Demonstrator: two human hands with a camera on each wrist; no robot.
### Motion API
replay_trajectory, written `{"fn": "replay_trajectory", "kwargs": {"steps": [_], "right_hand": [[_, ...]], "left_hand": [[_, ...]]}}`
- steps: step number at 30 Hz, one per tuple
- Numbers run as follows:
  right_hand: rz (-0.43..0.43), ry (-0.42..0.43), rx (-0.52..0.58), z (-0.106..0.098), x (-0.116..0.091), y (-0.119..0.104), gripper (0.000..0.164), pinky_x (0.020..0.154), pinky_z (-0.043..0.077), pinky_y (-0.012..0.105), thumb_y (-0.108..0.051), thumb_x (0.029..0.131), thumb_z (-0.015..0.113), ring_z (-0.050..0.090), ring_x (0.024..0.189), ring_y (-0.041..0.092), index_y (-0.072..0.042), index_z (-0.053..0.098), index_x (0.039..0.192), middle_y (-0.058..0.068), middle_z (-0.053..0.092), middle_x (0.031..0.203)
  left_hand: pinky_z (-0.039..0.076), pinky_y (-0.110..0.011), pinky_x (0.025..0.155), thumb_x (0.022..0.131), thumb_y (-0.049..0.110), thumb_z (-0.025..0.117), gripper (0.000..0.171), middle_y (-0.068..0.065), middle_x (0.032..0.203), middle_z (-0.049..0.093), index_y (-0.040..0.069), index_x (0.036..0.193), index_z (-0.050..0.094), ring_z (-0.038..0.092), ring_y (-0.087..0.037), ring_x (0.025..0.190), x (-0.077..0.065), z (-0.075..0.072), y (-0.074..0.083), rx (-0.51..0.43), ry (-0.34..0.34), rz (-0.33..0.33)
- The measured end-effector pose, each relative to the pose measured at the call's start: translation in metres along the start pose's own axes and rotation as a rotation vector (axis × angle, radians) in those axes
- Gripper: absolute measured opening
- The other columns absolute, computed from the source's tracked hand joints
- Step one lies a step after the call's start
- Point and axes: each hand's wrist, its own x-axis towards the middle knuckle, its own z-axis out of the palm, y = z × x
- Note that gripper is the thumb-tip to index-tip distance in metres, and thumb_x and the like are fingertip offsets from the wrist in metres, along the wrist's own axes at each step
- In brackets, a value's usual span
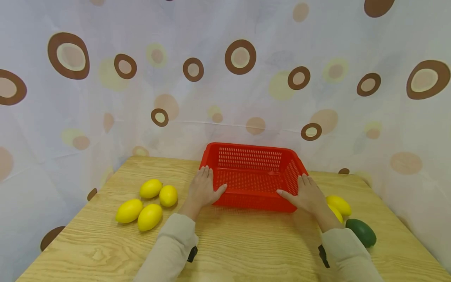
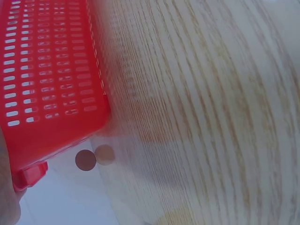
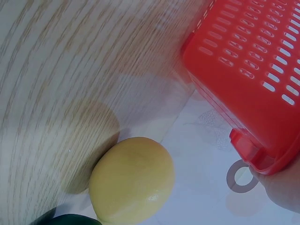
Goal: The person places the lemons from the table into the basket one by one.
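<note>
A red slotted plastic basket (image 1: 251, 176) stands at the back middle of a wooden table (image 1: 246, 243). My left hand (image 1: 203, 190) lies flat against its left wall, fingers straight, thumb spread over the front rim. Mirroring it, my right hand (image 1: 305, 194) rests on the right wall with its thumb on the front rim. The basket looks empty. In the left wrist view the basket's wall (image 2: 47, 70) fills the upper left beside my palm (image 2: 7, 197). The right wrist view shows a basket corner (image 3: 253, 70) and a bit of my hand (image 3: 281, 187).
Several yellow lemons (image 1: 149, 217) lie in a cluster left of my left arm. Two lemons (image 1: 340, 204) and a dark green fruit (image 1: 361, 232) lie right of my right wrist; one lemon (image 3: 131, 180) shows close up. A spotted curtain (image 1: 239, 58) hangs behind the table.
</note>
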Motion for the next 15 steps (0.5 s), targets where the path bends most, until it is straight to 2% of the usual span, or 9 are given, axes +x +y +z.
{"fn": "replay_trajectory", "kwargs": {"steps": [9,15], "right_hand": [[0.004,0.0,-0.005,-0.0001,-0.0011,-0.0014,0.103,0.11,0.017,0.06,-0.068,0.085,0.038,0.017,0.133,0.054,0.019,0.022,0.137,0.038,0.019,0.145],[0.005,0.001,-0.007,-0.0001,-0.0022,-0.0026,0.102,0.11,0.017,0.061,-0.067,0.086,0.038,0.017,0.133,0.054,0.02,0.022,0.137,0.038,0.019,0.144]], "left_hand": [[0.019,-0.039,0.117,0.092,0.054,0.036,0.078,-0.021,0.148,0.032,-0.007,0.14,0.033,0.026,-0.033,0.14,-0.001,0.0013,-0.0013,-0.038,-0.019,-0.011],[0.02,-0.037,0.117,0.092,0.056,0.031,0.079,-0.022,0.146,0.035,-0.009,0.138,0.035,0.028,-0.033,0.139,-0.0033,-0.0004,-0.0016,-0.053,0.007,-0.001]]}}
